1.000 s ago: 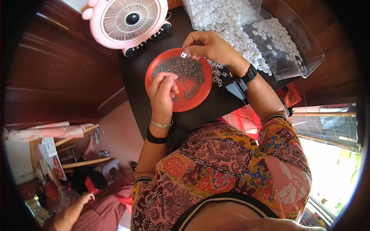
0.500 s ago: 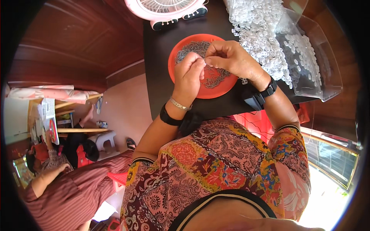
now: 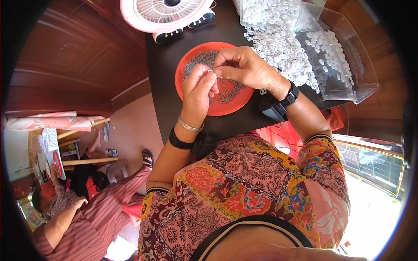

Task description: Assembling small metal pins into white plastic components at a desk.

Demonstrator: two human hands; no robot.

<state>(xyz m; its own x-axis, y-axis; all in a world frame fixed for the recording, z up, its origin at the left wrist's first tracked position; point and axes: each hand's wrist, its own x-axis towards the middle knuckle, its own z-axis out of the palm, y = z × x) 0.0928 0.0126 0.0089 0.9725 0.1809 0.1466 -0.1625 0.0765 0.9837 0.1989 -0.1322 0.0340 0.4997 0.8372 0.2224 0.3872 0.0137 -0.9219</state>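
Over an orange-red plate [image 3: 235, 105] my two hands meet, fingertips nearly touching. My left hand [image 3: 197, 89] is closed, with a small white plastic piece [image 3: 210, 71] showing at its thumb and fingertip. My right hand [image 3: 250, 69] pinches thumb against forefinger right beside that piece; what sits in the pinch is too small to make out. On the plate lie many thin grey metal pins, like small nails or screws [image 3: 230, 92], partly hidden by my hands. To the right spreads a heap of small white plastic pieces with holes [image 3: 283, 54].
A clear plastic bin [image 3: 363, 82] lies at the table's right, white pieces inside. A pink fan [image 3: 174, 15] stands at the far edge of the dark table [image 3: 163, 82]. On the left are another person in striped clothing [image 3: 100, 209] and a wooden rack [image 3: 89, 162].
The whole view has shifted, so table, plate and hands appear further left. Both hands keep their pinch over the plate. The other person's leg and sandal have moved.
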